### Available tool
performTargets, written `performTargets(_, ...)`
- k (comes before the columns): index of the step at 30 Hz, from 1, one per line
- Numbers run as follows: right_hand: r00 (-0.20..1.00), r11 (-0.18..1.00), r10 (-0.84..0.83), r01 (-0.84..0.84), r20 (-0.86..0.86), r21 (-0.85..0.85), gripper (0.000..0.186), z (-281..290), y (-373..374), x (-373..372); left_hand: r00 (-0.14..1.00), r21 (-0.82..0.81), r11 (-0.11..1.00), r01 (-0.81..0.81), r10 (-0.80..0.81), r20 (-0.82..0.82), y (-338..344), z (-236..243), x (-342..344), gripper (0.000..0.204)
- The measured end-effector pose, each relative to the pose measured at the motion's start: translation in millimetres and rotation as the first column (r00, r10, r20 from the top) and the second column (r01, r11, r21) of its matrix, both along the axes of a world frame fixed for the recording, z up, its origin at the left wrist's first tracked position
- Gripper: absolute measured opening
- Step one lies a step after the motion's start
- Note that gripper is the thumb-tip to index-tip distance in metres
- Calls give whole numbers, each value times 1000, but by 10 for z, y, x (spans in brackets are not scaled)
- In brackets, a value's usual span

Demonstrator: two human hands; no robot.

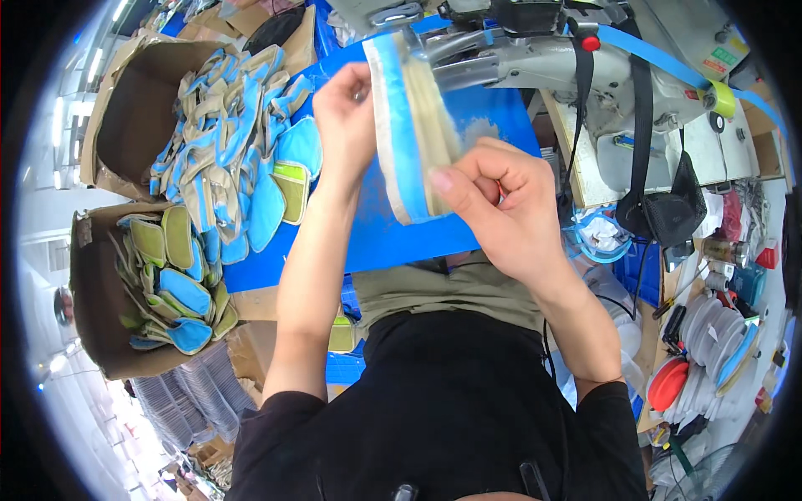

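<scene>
Between my two hands a blue and beige fabric piece (403, 142) with pale edging is held up over the blue work surface; its right part is smeared by motion. My left hand (347, 108) is closed at the fabric's upper left edge, its fingertips partly hidden behind the cloth. Lower on the right side, my right hand (505, 196) pinches the fabric between thumb and fingers. Just beyond the fabric stands a grey sewing machine (535, 63), with its metal parts close to the cloth's top.
Blue and beige sewn pieces (225, 142) are heaped at the left of the blue table (376, 250). A cardboard box (92, 309) nearby holds green and blue pads. Black straps (639, 125) hang at the right, above a blue-rimmed container (597, 238). Thread spools (710, 334) stand farther right.
</scene>
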State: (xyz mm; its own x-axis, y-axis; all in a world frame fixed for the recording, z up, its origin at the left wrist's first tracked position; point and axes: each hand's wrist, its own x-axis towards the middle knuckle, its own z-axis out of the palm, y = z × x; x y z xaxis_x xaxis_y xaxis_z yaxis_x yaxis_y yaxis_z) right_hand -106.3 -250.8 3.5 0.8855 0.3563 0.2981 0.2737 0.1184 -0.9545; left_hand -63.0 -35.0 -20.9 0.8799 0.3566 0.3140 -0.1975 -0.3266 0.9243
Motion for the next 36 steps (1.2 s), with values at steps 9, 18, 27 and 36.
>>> performTargets(9,996,995,-35,42,76,-95,16,0,38,-36,994,-154,986,-61,74,80,156,-210,379,21)
performTargets(18,971,982,-149,168,188,-84,15,-54,42,36,915,-623,754,207,-374,-148,-287,369,-511,25)
performTargets(27,973,997,59,-47,-221,59,30,-230,35,206,869,-749,656,94,-421,-260,-207,471,-504,27)
performTargets(36,936,956,146,-50,-319,291,19,-369,98,59,824,-660,733,162,-469,-318,-241,443,-397,23)
